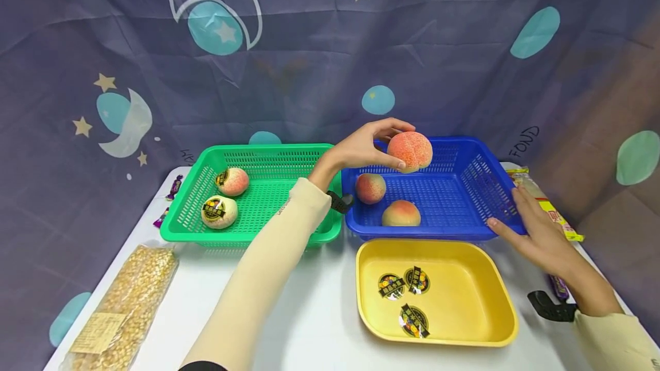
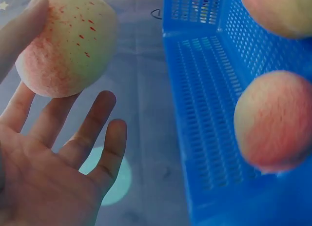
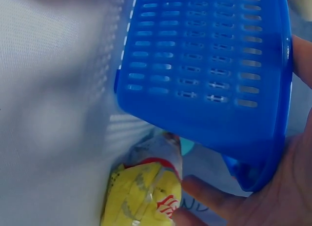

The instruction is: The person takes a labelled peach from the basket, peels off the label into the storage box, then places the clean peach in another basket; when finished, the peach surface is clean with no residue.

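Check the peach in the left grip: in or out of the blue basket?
Out: the left grip holds the peach aloft; the left wrist view shows it apart from the blue basket, against the backdrop.

Smooth perforated plastic forms the green basket (image 1: 216, 237) at left and blue basket (image 1: 443, 205) at right; the near yellow tray (image 1: 464, 285) is glossy plastic. The held peach (image 1: 411, 152) looks matt. Shiny clear film (image 1: 166, 262) wraps corn kernels (image 1: 135, 285) at near left; the far backdrop (image 1: 309, 33) is creased cloth.
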Action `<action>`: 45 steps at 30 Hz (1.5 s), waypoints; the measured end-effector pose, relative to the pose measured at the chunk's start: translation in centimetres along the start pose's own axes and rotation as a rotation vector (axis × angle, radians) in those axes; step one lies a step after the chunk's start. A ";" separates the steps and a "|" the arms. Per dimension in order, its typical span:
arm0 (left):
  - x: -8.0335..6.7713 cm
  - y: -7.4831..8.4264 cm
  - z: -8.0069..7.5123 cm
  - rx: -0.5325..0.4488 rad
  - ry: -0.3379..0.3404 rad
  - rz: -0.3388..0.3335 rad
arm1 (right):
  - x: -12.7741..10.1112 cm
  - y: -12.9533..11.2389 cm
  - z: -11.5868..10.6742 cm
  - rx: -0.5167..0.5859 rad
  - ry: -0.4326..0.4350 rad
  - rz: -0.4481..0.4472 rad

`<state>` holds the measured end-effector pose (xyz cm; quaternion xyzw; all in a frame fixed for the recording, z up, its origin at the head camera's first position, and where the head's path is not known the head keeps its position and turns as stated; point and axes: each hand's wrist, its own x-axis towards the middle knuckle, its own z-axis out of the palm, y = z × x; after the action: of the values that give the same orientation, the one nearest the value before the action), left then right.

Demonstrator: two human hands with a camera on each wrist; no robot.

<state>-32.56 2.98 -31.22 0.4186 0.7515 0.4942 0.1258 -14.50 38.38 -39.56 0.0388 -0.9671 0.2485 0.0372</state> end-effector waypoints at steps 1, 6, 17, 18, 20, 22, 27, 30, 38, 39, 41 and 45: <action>0.5 -0.2 0.4 -0.005 -0.002 -0.001 | -0.1 0.1 0.0 0.004 0.002 0.000; 2.5 -1.2 2.1 -0.027 -0.027 -0.027 | -0.5 0.6 -0.2 0.038 0.009 -0.005; 4.1 -3.0 3.3 0.079 -0.072 -0.174 | -0.1 -0.1 -0.1 0.044 0.006 -0.004; 4.1 -3.2 3.4 0.092 -0.076 -0.195 | -0.1 -0.2 -0.1 0.045 0.003 -0.001; 4.1 -3.5 3.5 0.126 -0.080 -0.246 | 0.0 -0.4 0.0 0.046 -0.002 0.005; 3.9 -3.8 3.5 0.180 -0.077 -0.299 | 0.1 -0.6 0.1 0.047 -0.001 0.002; 3.4 -4.5 3.6 0.307 -0.049 -0.411 | 0.2 -0.9 0.2 0.049 -0.003 -0.010; 3.0 -5.0 3.7 0.324 -0.057 -0.431 | 0.2 -0.9 0.2 0.048 -0.010 -0.007; 2.6 -5.7 4.0 0.350 -0.065 -0.437 | 0.1 -0.9 0.0 0.037 -0.015 0.013; 2.6 -5.8 4.0 0.351 -0.060 -0.425 | 0.1 -0.9 0.0 0.036 -0.014 0.014; 2.6 -5.9 4.0 0.344 -0.055 -0.411 | 0.0 -0.8 -0.1 0.033 -0.014 0.015; 2.8 -5.8 4.1 0.326 -0.073 -0.399 | -0.2 -0.5 -0.2 0.035 -0.012 0.022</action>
<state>-34.76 6.74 -37.44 0.2942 0.8839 0.3166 0.1788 -14.28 38.05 -39.19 0.0302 -0.9632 0.2656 0.0277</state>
